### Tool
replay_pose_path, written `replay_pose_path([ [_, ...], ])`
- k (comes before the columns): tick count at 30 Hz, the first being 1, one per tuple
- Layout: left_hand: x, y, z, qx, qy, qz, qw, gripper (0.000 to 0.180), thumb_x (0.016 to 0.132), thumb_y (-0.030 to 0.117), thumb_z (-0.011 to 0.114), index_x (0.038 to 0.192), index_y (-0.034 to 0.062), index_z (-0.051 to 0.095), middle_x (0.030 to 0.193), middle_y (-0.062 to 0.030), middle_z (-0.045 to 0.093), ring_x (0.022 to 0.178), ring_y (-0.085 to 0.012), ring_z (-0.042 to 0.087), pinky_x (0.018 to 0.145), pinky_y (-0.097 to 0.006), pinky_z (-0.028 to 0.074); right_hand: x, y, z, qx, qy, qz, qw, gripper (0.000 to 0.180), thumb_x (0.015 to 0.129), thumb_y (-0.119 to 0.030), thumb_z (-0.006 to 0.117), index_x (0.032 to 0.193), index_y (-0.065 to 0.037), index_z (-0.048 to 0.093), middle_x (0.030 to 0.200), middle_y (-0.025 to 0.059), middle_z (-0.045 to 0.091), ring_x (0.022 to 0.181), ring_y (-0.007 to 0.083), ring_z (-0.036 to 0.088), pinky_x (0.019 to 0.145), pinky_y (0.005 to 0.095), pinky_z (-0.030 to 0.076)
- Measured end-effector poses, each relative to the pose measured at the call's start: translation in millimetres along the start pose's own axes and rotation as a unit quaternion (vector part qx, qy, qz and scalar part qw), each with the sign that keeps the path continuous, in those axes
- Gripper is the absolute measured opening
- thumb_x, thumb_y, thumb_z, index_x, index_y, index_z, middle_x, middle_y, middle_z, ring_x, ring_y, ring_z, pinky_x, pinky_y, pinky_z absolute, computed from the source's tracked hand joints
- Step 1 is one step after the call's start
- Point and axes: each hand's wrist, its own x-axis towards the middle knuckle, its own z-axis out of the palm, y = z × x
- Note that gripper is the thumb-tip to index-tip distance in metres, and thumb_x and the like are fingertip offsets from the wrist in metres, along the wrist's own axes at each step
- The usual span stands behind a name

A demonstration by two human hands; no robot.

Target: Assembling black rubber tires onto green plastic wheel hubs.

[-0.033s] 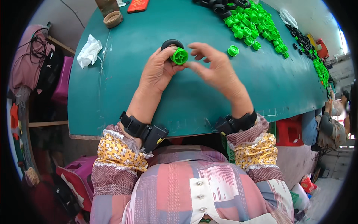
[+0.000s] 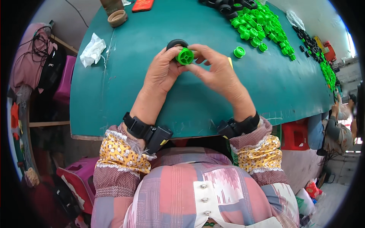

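Observation:
A bright green plastic wheel hub [image 2: 185, 56] with spokes faces me above the table, and a black tyre [image 2: 177, 43] sits just behind it. My left hand [image 2: 164, 70] is closed around both, its thumb on the upper left of the hub. From the other side my right hand [image 2: 217, 68] pinches the hub, thumb low and fingers high at its rim. How far the hub sits in the tyre is hidden. A small yellow edge [image 2: 230, 62] shows behind my right hand; I cannot tell what it is.
One loose green hub [image 2: 239, 52] lies right of my hands. Beyond it spreads a heap of green hubs [image 2: 262, 26], with black tyres [image 2: 224, 8] at the far edge. Crumpled white tissue [image 2: 92, 50], a brown round container [image 2: 117, 18] and a red flat object [image 2: 142, 5] lie leftward on the green table [image 2: 133, 45].
My right hand has moved left, and its fingertips have closed in on the hub's rim. The yellow edge has come into sight behind it. My left hand keeps its hold.

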Motion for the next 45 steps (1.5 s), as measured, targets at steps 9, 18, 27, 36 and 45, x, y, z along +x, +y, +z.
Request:
replay_pose_path([
  [9, -14, -9, 16, 0.064, -0.022, 0.001, 0.998, 0.025, 0.09, 0.02, 0.045, 0.107, 0.0022, 0.05, 0.099, -0.0089, 0.058, 0.083, -0.0172, 0.06, 0.067, -0.03, 0.053, -10, 0, 15, 0.084, 0.064, 0.056, 0.993, 0.031, 0.075, -0.012, 0.063, 0.103, -0.002, 0.054, 0.08, 0.0116, 0.06, 0.067, 0.0194, 0.059, 0.06, 0.0284, 0.047],
  [18, -18, -11, 20, 0.162, -0.044, -0.027, 0.985, 0.034, 0.091, 0.031, 0.042, 0.108, 0.0027, 0.049, 0.094, -0.008, 0.058, 0.076, -0.0168, 0.061, 0.061, -0.026, 0.051, -24, -1, 4, 0.166, 0.099, 0.139, 0.971, 0.031, 0.077, -0.014, 0.063, 0.1, 0.001, 0.048, 0.068, 0.0067, 0.058, 0.058, 0.0093, 0.054, 0.053, 0.0234, 0.044],
  [27, -19, -6, 18, 0.178, -0.01, -0.032, 0.984, 0.031, 0.089, 0.027, 0.045, 0.106, 0.0018, 0.051, 0.087, -0.0077, 0.06, 0.07, -0.0171, 0.062, 0.061, -0.023, 0.051, -21, 3, 9, 0.164, 0.076, 0.123, 0.976, 0.035, 0.075, -0.016, 0.068, 0.099, 0.0, 0.049, 0.059, 0.0032, 0.053, 0.053, 0.0072, 0.048, 0.048, 0.0233, 0.039],
  [36, -16, -9, 13, 0.186, -0.023, -0.013, 0.982, 0.04, 0.089, 0.029, 0.043, 0.117, -0.0003, 0.047, 0.099, -0.0098, 0.057, 0.081, -0.0162, 0.06, 0.065, -0.026, 0.052, -15, 3, -6, 0.08, -0.045, 0.135, 0.987, 0.033, 0.069, -0.017, 0.072, 0.091, 0.001, 0.054, 0.065, 0.0061, 0.058, 0.057, 0.0113, 0.056, 0.051, 0.0249, 0.045],
  [45, -20, -6, 23, 0.197, -0.07, 0.031, 0.977, 0.044, 0.085, 0.027, 0.056, 0.12, 0.0022, 0.045, 0.102, -0.0081, 0.054, 0.089, -0.0135, 0.056, 0.072, -0.026, 0.05, -19, -11, 12, 0.053, 0.106, 0.066, 0.991, 0.038, 0.072, -0.015, 0.07, 0.099, -0.002, 0.047, 0.071, 0.0131, 0.061, 0.063, 0.0229, 0.063, 0.055, 0.0297, 0.049],
])
